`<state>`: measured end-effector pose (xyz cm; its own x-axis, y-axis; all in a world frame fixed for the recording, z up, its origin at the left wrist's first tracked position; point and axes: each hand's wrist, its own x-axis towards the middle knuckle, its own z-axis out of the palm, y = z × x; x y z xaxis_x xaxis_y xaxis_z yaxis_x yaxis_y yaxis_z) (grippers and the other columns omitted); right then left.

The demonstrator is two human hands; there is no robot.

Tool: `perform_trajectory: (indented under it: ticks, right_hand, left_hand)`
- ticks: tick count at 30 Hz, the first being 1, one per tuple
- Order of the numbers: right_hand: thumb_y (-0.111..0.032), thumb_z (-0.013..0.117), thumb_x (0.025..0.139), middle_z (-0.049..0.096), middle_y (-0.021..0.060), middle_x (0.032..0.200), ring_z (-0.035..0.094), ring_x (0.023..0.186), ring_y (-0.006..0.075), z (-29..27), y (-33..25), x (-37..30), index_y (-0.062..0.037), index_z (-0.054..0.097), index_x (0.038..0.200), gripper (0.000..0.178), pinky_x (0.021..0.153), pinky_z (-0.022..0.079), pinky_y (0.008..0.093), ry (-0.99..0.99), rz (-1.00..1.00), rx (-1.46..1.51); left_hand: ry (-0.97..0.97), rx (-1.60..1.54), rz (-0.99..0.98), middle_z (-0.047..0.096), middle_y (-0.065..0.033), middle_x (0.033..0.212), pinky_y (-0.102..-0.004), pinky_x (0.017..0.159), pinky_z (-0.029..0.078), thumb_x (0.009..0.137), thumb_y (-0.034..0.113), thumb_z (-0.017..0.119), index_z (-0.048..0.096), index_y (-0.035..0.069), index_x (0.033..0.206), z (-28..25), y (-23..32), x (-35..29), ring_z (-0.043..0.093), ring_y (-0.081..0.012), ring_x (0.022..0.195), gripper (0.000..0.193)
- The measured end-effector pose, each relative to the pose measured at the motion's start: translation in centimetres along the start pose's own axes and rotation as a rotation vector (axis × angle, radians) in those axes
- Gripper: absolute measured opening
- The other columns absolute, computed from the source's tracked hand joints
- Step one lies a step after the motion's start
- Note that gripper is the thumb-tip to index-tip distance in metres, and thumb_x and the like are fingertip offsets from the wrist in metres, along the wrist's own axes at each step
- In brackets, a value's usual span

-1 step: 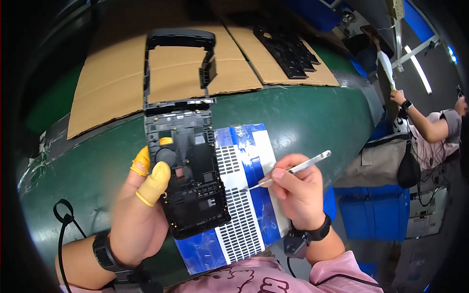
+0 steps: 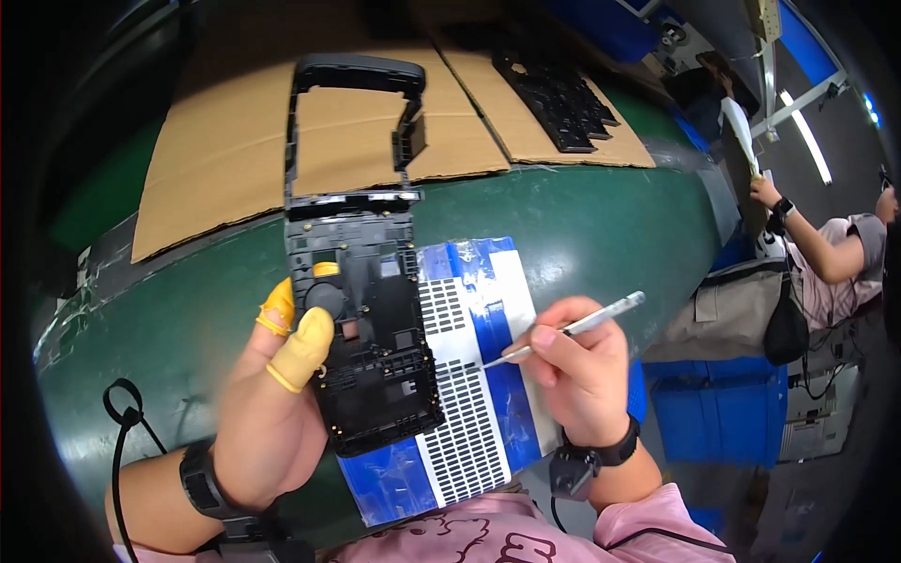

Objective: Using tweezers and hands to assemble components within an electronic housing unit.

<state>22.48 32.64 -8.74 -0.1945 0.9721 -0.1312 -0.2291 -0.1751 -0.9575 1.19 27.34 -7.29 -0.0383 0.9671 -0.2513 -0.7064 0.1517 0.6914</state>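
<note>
My left hand (image 2: 282,394), with yellow finger cots on the thumb and a finger, grips a black plastic housing (image 2: 375,319) by its left edge. The housing has a large open frame at its far end and gold-coloured inserts in its body. My right hand (image 2: 582,375) pinches silver tweezers (image 2: 601,314). Their tip is at a white sheet (image 2: 465,422) that bears rows of small black rectangular stickers. This sheet lies on a blue-taped board (image 2: 385,483), partly covered by the housing. Whether the tip holds a sticker is too small to tell.
Brown cardboard (image 2: 216,159) covers the far part of the green table (image 2: 582,225). More black plastic parts (image 2: 554,98) lie on it at the far right. A black cable loop (image 2: 122,403) is at the left. Blue bins (image 2: 718,413) and another person's arm (image 2: 817,235) are at the right.
The housing and my left hand have shifted slightly to the right. My right hand and the tweezers have also moved a little right.
</note>
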Motion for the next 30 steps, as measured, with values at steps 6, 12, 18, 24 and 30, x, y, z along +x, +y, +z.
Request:
perform_trajectory:
  ticks: [6, 12, 18, 24, 30]
  right_hand:
    - [0.005, 0.059, 0.076, 0.062, 0.0169, 0.081, 0.061, 0.076, 0.0165, 4.2, -1.4, -2.5, 0.0069, 0.052, 0.086, 0.012, 0.07, 0.05, 0.0262, -0.216, -0.17, 0.063]
    - [0.006, 0.057, 0.078, 0.062, 0.0175, 0.084, 0.06, 0.076, 0.0154, 5.9, -0.5, -2.3, 0.0079, 0.052, 0.088, 0.011, 0.07, 0.049, 0.0248, -0.244, -0.184, 0.055]
    - [0.006, 0.057, 0.078, 0.062, 0.0177, 0.083, 0.06, 0.075, 0.0156, 6.2, -0.4, -2.7, 0.0074, 0.052, 0.087, 0.01, 0.07, 0.049, 0.0249, -0.228, -0.167, 0.071]
    - [0.005, 0.057, 0.078, 0.062, 0.0175, 0.083, 0.06, 0.074, 0.015, 6.6, -0.3, -2.6, 0.0073, 0.053, 0.086, 0.01, 0.069, 0.049, 0.0244, -0.229, -0.191, 0.053]
    - [0.005, 0.057, 0.078, 0.062, 0.0166, 0.083, 0.06, 0.073, 0.0137, 6.6, -0.4, -2.5, 0.008, 0.054, 0.086, 0.009, 0.068, 0.048, 0.0233, -0.228, -0.189, 0.04]
  left_hand:
    - [-0.032, -0.099, -0.054, 0.051, -0.0033, 0.105, -0.029, 0.084, 0.042, 0.09, 0.015, 0.045, 0.038, 0.008, 0.12, 0.2, 0.1, -0.3, 0.05, -0.0118, 0.096, 0.032]
    - [0.011, -0.016, -0.033, 0.051, -0.0056, 0.108, -0.0322, 0.085, 0.043, 0.089, 0.024, 0.048, 0.037, 0.008, 0.121, 0.3, 0.1, -1.2, 0.051, -0.0155, 0.099, 0.038]
    - [-0.019, -0.069, -0.05, 0.051, -0.004, 0.109, -0.0313, 0.086, 0.042, 0.089, 0.021, 0.047, 0.038, 0.008, 0.121, 0.3, 0.2, -1.5, 0.05, -0.0135, 0.098, 0.036]
    - [-0.032, -0.054, -0.036, 0.051, -0.0036, 0.109, -0.0303, 0.086, 0.041, 0.089, 0.02, 0.047, 0.039, 0.008, 0.12, 0.1, 0.3, -1.6, 0.049, -0.0125, 0.099, 0.034]
    - [-0.038, -0.07, -0.023, 0.05, -0.0036, 0.11, -0.0301, 0.086, 0.041, 0.089, 0.02, 0.047, 0.039, 0.008, 0.12, 0.4, 0.4, -1.6, 0.049, -0.0125, 0.098, 0.034]
